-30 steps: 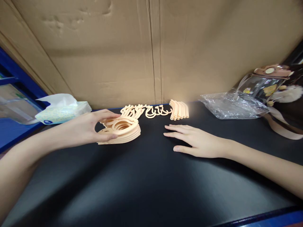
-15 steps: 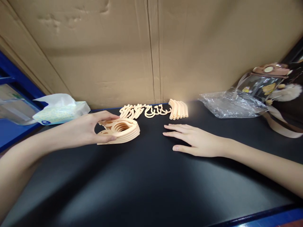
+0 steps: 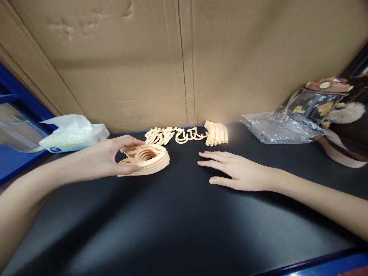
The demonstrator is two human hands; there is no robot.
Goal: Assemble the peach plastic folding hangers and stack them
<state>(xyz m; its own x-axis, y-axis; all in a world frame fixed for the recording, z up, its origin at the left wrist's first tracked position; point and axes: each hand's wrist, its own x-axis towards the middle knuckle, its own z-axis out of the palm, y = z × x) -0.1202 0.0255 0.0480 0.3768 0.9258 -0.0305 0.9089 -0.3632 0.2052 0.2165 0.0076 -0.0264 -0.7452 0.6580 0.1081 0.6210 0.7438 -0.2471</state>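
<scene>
With thumb and fingers, my left hand grips the near and far sides of a stack of cream plastic hanger bodies, curved pieces with an opening through the middle. The stack lies on the black table. My right hand rests palm down on the table, fingers stretched out and holding nothing. Behind the hands, along the back edge, lie loose cream hooks, other cream curved pieces partly overlapping each other, and a row of short curved tubes.
A tissue pack stands at the back left. At the back right lies a crumpled clear plastic bag, with a clear strapped bottle and a fluffy pompom beside it. A cardboard wall closes off the back.
</scene>
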